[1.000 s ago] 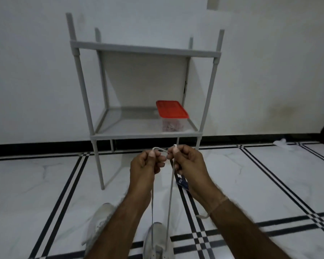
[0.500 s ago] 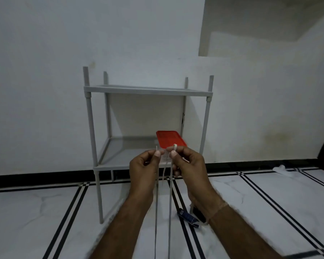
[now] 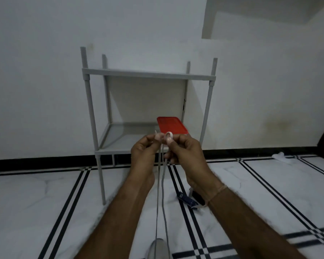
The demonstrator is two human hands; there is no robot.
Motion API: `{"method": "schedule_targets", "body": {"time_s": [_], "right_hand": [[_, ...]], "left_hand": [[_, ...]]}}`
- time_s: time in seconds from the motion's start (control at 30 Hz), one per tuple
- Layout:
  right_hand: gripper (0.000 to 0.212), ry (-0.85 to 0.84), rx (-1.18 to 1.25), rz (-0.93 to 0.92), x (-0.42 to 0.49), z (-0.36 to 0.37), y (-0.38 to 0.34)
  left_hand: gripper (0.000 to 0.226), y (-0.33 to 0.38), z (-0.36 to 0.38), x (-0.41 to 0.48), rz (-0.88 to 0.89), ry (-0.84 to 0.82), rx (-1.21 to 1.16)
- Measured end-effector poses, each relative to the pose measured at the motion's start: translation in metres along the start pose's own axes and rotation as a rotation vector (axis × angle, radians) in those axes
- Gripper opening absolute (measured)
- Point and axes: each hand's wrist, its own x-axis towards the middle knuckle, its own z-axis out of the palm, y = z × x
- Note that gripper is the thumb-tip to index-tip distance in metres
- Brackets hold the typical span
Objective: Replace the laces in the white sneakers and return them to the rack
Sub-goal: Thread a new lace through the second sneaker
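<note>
My left hand [image 3: 144, 152] and my right hand [image 3: 185, 152] are raised side by side in front of the grey rack [image 3: 148, 74]. Each pinches one end of the white lace [image 3: 162, 184]. The right end is bent into a small loop above my thumb. Both strands hang taut down to a white sneaker [image 3: 158, 248], of which only the tip shows at the bottom edge. The other sneaker is out of view.
A clear box with a red lid [image 3: 171, 125] sits on the rack's lower shelf. A small dark blue object [image 3: 187, 200] lies on the marble floor by the rack's right leg. A white scrap [image 3: 281, 157] lies at the far right by the wall.
The view has tilted down a little, so the sneaker's tip shows again. The lace end in my right hand has curled into a small loop. Both hands stay close together.
</note>
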Motion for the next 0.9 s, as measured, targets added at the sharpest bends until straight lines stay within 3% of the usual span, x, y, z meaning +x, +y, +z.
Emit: {"method": "schedule_targets", "body": {"time_s": [0.17, 0.27, 0.37, 0.5, 0.63, 0.73, 0.8, 0.87, 0.9], "right_hand": [[0.017, -0.064, 0.068, 0.111, -0.007, 0.006, 0.017], [0.012, -0.064, 0.138, 0.122, -0.001, 0.005, 0.015], [0.013, -0.013, 0.107, 0.12, 0.008, -0.001, 0.02], [0.022, 0.057, -0.088, 0.097, -0.014, -0.014, 0.055], [0.021, -0.292, -0.238, 0.262, -0.067, -0.008, 0.107], [0.021, -0.25, -0.201, 0.23, -0.069, -0.005, 0.127], [0.021, -0.179, -0.122, 0.243, -0.06, -0.008, 0.131], [0.021, -0.14, -0.083, 0.287, -0.051, -0.016, 0.139], [0.022, -0.117, -0.108, 0.298, -0.05, -0.02, 0.147]], "left_hand": [[0.016, -0.017, -0.008, 0.004, -0.074, -0.066, -0.1], [0.03, -0.037, -0.024, -0.003, -0.034, -0.123, 0.107], [0.037, -0.064, -0.038, -0.016, -0.148, -0.312, 0.243], [0.032, -0.076, -0.041, -0.006, -0.298, -0.149, -0.164], [0.035, -0.087, -0.038, 0.011, -0.303, -0.042, -0.352], [0.049, -0.106, -0.051, 0.005, -0.308, 0.015, -0.147], [0.06, -0.132, -0.07, -0.02, -0.378, -0.15, 0.151], [0.047, -0.157, -0.087, -0.046, -0.451, -0.375, 0.333], [0.037, -0.168, -0.092, -0.052, -0.454, -0.39, 0.346]]}}
